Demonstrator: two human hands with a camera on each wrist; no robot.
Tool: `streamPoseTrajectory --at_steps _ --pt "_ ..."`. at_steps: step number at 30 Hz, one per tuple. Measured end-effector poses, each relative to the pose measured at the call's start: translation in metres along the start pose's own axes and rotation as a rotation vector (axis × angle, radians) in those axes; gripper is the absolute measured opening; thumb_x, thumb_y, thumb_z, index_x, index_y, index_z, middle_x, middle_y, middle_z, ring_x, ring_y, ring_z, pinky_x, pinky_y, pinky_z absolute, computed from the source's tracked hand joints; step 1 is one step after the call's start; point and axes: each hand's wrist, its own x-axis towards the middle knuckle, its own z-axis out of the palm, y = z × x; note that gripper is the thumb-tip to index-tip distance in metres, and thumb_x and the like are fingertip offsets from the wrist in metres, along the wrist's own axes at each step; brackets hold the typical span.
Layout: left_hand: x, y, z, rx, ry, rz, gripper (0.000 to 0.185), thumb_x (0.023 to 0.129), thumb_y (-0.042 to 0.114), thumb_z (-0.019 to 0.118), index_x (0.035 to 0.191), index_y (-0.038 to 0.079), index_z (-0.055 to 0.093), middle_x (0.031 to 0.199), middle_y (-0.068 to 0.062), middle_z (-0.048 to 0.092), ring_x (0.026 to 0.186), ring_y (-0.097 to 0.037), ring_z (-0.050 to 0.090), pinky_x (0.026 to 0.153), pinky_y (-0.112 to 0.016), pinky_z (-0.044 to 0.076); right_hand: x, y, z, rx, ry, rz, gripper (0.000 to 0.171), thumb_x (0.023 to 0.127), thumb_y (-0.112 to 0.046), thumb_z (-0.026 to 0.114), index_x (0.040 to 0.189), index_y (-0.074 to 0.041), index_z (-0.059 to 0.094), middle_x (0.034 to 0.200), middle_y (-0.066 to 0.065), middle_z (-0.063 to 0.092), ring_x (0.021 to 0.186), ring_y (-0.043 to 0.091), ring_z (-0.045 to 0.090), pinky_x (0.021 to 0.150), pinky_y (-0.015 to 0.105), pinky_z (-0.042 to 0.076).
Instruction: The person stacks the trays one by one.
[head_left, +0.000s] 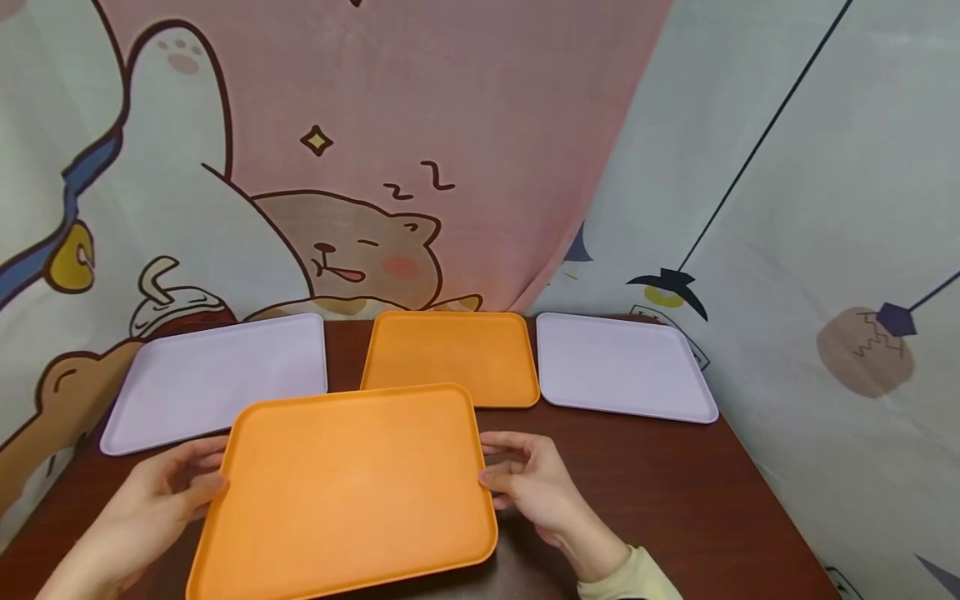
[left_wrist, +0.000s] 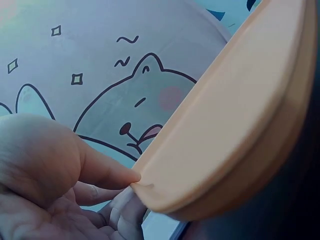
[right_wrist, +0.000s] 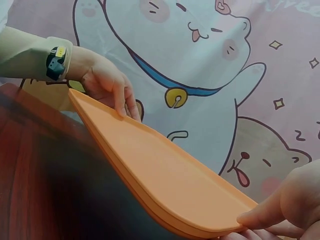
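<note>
An orange tray [head_left: 352, 492] is held above the table's near side, tilted, by both hands. My left hand [head_left: 150, 504] pinches its left edge, thumb on top and fingers beneath. At the opposite edge my right hand [head_left: 536, 487] pinches the rim the same way. The left wrist view shows the left thumb on the rim of the tray [left_wrist: 220, 120]. From the right wrist, the tray [right_wrist: 165, 175] stretches between the left hand [right_wrist: 107, 82] and the right hand [right_wrist: 290, 205].
Along the back of the brown table [head_left: 637, 492] lie a white tray [head_left: 232, 375] on the left, a second orange tray [head_left: 450, 354] in the middle and another white tray [head_left: 618, 362] on the right. Behind them hangs a cartoon-printed curtain [head_left: 480, 125].
</note>
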Motion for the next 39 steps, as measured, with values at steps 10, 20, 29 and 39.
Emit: streamPoseTrajectory --at_steps 10,20,29,39 --pt "0.001 0.007 0.01 -0.02 0.014 0.031 0.049 0.108 0.0 0.056 0.152 -0.014 0.039 0.131 -0.024 0.063 0.102 -0.016 0.071 0.083 -0.038 0.063 -0.004 -0.001 -0.012 -0.003 0.012 -0.002 0.046 0.09 0.011 0.073 0.135 0.011 0.063 0.125 0.022 0.063 0.09 0.022 0.071 0.058 0.026 0.058" --pt "0.003 0.015 0.022 -0.034 0.006 0.052 0.048 0.106 -0.005 0.056 0.15 -0.015 0.041 0.129 -0.025 0.063 0.101 -0.019 0.07 0.082 -0.037 0.063 -0.009 -0.003 -0.023 -0.025 0.037 -0.002 0.047 0.09 0.011 0.073 0.135 0.011 0.062 0.124 0.022 0.064 0.089 0.023 0.071 0.058 0.027 0.058" --pt "0.008 0.021 0.035 -0.043 0.031 0.119 0.048 0.103 -0.011 0.057 0.148 -0.017 0.043 0.127 -0.026 0.064 0.099 -0.015 0.07 0.08 -0.034 0.063 -0.015 -0.005 -0.032 -0.038 0.068 -0.008 0.048 0.089 0.012 0.073 0.136 0.011 0.062 0.126 0.023 0.063 0.088 0.022 0.07 0.058 0.028 0.058" --pt "0.011 0.028 0.044 -0.05 0.033 0.135 0.047 0.102 -0.01 0.059 0.147 -0.016 0.046 0.126 -0.025 0.065 0.099 -0.017 0.07 0.08 -0.033 0.062 -0.021 -0.003 -0.041 -0.033 0.092 0.002 0.051 0.09 0.011 0.074 0.138 0.011 0.06 0.127 0.022 0.063 0.085 0.019 0.07 0.057 0.026 0.058"
